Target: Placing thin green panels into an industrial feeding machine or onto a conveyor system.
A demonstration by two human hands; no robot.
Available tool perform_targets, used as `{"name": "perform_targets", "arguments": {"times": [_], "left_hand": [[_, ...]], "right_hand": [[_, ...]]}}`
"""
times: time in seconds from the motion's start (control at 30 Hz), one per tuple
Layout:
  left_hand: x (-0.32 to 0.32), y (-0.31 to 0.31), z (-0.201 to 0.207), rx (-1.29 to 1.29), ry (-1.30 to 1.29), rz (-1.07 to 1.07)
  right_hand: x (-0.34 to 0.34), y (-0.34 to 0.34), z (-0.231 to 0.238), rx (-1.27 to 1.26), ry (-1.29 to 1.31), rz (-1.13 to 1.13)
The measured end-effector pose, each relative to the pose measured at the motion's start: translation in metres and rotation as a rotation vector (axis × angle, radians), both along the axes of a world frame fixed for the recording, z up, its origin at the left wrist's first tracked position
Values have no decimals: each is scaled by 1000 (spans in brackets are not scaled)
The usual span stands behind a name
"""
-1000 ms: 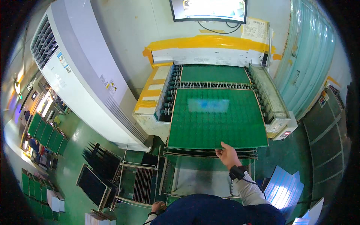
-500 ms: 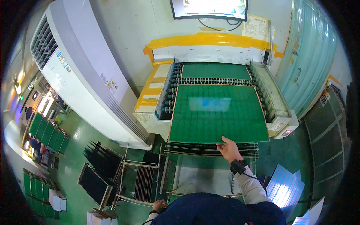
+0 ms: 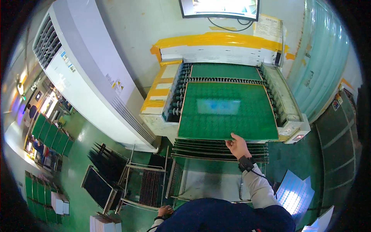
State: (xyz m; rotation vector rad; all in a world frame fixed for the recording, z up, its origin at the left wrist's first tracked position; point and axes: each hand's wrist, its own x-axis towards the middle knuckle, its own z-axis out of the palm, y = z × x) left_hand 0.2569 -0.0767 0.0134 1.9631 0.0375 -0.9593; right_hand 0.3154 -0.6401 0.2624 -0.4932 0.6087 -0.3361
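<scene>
A large green circuit board panel (image 3: 228, 112) lies flat on the roller conveyor (image 3: 177, 91), its near edge sticking out over the front. My right hand (image 3: 237, 146) pinches that near edge right of its middle, thumb on top and fingers curled underneath. Beyond a row of small rollers, a second green panel (image 3: 226, 71) lies partly inside the machine. Low in the view, my left hand (image 3: 165, 211) is closed beside a metal rack (image 3: 145, 168); what it grips, if anything, is hidden. Several panels (image 3: 220, 149) stand in a rack just below the conveyor's front.
A tall white air conditioner (image 3: 96, 77) stands left of the machine. A black slotted rack (image 3: 102, 189) is on the floor at left. Shiny sheets (image 3: 295, 193) lean at lower right. A dark framed screen (image 3: 336, 143) stands at far right, and a monitor (image 3: 220, 9) hangs above.
My right hand and the near green panel have moved a little farther forward along the rollers. More of the panels in the rack below shows. My left hand has stayed low.
</scene>
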Motion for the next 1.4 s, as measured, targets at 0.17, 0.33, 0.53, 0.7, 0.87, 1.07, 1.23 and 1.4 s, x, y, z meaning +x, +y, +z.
{"name": "perform_targets", "arguments": {"times": [0.17,0.33,0.53,0.7,0.87,1.07,1.23,1.4], "left_hand": [[-4,31,-30,39,-262,-196],[-3,6,-16,-372,517,656],[-6,-2,-1,-431,521,588],[-6,-4,1,-566,632,657],[-6,13,-25,-519,598,583],[-12,5,-5,-40,27,109],[-5,10,6,168,-131,-181],[1,-29,59,113,152,121]], "right_hand": [[14,9,12,-15,-16,52],[12,-2,8,-34,-2,78],[15,0,16,-41,23,80],[13,-7,8,-60,-9,129],[5,5,22,-134,-33,225],[-21,39,31,-544,84,399],[-41,61,16,-1502,139,432],[-57,74,14,-1875,89,337]]}}
